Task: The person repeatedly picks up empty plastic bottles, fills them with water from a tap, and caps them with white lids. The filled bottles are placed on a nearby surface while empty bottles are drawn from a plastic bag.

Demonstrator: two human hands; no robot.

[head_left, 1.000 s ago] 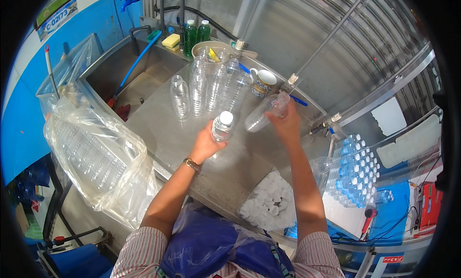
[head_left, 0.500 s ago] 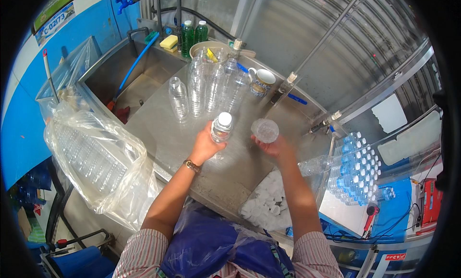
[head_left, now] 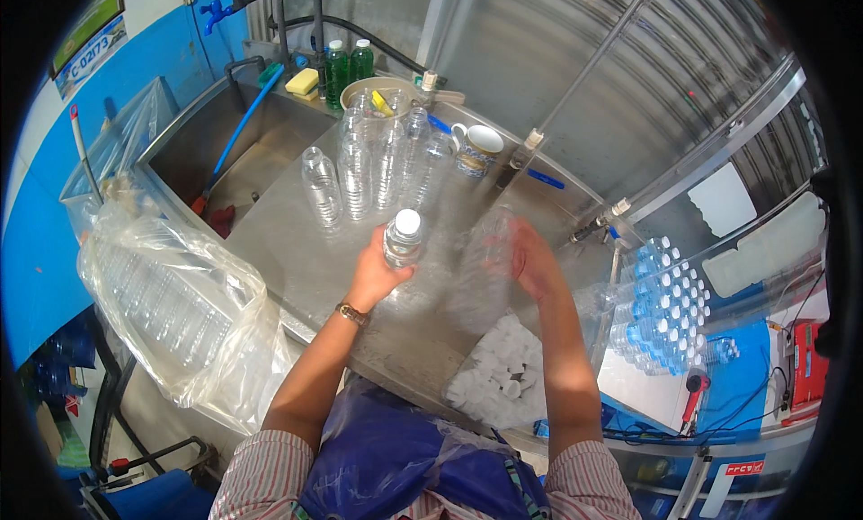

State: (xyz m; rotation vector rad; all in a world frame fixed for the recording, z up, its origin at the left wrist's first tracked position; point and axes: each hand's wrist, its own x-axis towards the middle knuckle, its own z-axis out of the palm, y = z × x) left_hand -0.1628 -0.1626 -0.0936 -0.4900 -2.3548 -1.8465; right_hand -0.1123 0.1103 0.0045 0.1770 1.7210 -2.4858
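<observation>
My left hand is wrapped round a clear plastic bottle with a white cap, held upright over the steel counter. Over the counter to its right, my right hand grips a second clear plastic bottle, which is smeared by motion; I cannot tell whether it has a cap. Several uncapped clear bottles stand just beyond my left hand. Near my right forearm, a bag of white caps lies on the counter's front edge.
A steel sink with a blue-handled brush is at left. A plastic bag of clear bottles leans before it. Behind stand a mug, a tub, green bottles and valves. Capped bottles are grouped at right.
The bottle in my right hand has swung from showing its round base to lying lengthwise, blurred, toward me. My right hand has turned and moved slightly right. The left still holds the capped bottle.
</observation>
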